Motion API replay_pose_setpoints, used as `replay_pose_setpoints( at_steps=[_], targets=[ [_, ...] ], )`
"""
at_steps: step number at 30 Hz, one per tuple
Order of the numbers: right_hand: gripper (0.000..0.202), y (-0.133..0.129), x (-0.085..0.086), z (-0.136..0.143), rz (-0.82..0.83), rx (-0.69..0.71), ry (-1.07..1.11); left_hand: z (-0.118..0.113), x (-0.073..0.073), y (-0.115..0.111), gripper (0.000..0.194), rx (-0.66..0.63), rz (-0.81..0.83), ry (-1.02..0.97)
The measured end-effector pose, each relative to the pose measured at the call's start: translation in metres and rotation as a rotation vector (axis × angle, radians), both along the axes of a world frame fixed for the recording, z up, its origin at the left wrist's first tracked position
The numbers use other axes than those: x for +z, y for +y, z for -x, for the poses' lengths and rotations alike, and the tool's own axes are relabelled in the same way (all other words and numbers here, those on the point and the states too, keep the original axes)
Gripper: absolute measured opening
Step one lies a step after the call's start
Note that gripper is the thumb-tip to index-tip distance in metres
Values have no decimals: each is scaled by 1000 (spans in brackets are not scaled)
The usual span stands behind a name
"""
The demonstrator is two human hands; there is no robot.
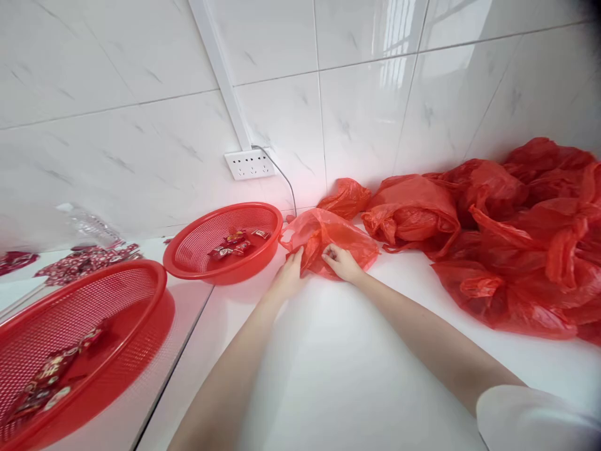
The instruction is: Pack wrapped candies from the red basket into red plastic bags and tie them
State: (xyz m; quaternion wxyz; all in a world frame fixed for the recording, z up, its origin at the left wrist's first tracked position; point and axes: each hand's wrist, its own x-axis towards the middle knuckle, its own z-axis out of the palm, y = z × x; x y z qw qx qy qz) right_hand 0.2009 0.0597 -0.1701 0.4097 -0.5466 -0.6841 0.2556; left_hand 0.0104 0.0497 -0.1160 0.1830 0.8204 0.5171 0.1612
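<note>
A thin red plastic bag lies on the white table, and both of my hands are on it. My left hand grips its near left edge, the fingertips partly hidden by the crumpled plastic. At the middle of the bag, my right hand has its fingers curled in a pinch on the plastic. Just left of the bag stands a round red mesh basket with several small wrapped packets inside.
A larger red basket with more packets stands at the near left. Behind it lie a patterned cloth-like pile and a clear plastic bottle. Crumpled red bags heap up on the right. A power strip with a grey cable is on the tiled wall.
</note>
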Motion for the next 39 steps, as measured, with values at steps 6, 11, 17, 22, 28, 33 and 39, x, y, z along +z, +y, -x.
replay_pose_setpoints(
  at_steps=[6,11,17,22,28,33,39],
  targets=[
    [11,5,-1,-22,28,-142,-105,40,45,5,37,108,197,-285],
    [23,-1,11,-17,-26,-127,17,60,93,-18,52,285,414,-762],
    [63,-11,50,5,168,235,588,70,123,-44,53,126,419,-502],
    [32,-33,92,-1,140,393,737,68,132,-55,61,-56,201,-247],
    [20,-57,123,-6,-33,472,629,38,132,-72,19,-317,-184,-544],
    [17,-65,130,-2,-136,505,564,9,121,-86,19,-319,-169,-519],
    [17,-73,137,-1,-164,526,489,1,104,-74,20,-201,232,-559]
  ],
)
